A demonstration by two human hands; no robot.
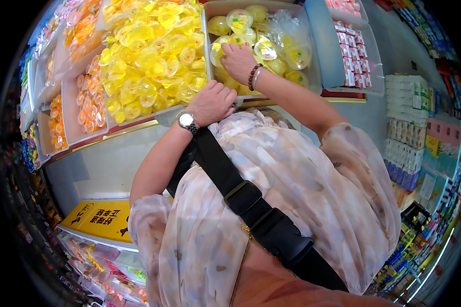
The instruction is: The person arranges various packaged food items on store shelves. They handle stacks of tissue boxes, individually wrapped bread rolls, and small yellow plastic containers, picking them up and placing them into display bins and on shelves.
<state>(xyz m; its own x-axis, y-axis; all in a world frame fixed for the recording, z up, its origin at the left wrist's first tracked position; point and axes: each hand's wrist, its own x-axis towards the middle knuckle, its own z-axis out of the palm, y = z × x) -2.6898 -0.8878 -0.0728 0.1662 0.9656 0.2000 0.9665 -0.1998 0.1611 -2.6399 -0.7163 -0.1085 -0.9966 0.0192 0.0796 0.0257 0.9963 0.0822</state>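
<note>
My right hand (238,63), with a beaded bracelet at the wrist, reaches into a clear plastic bin (315,73) of large yellow jelly cups (267,49). Its fingers bend down onto the cups at the bin's left side; the fingertips are partly hidden. My left hand (211,101), below a wristwatch (186,120), is curled at the front rim between two bins. Something translucent and greyish shows beside its fingers, but its grip is hidden. Left of it, a bin is heaped with small yellow jelly cups (150,65). Crumpled clear wrap (286,27) lies among the large cups.
Bins of orange jelly cups (88,99) stand further left. A blue divider (318,42) borders a bin of small pink-and-white packs (353,53). Stacked tissue packs (405,130) stand at right. A yellow sign (100,218) tops a candy display behind me.
</note>
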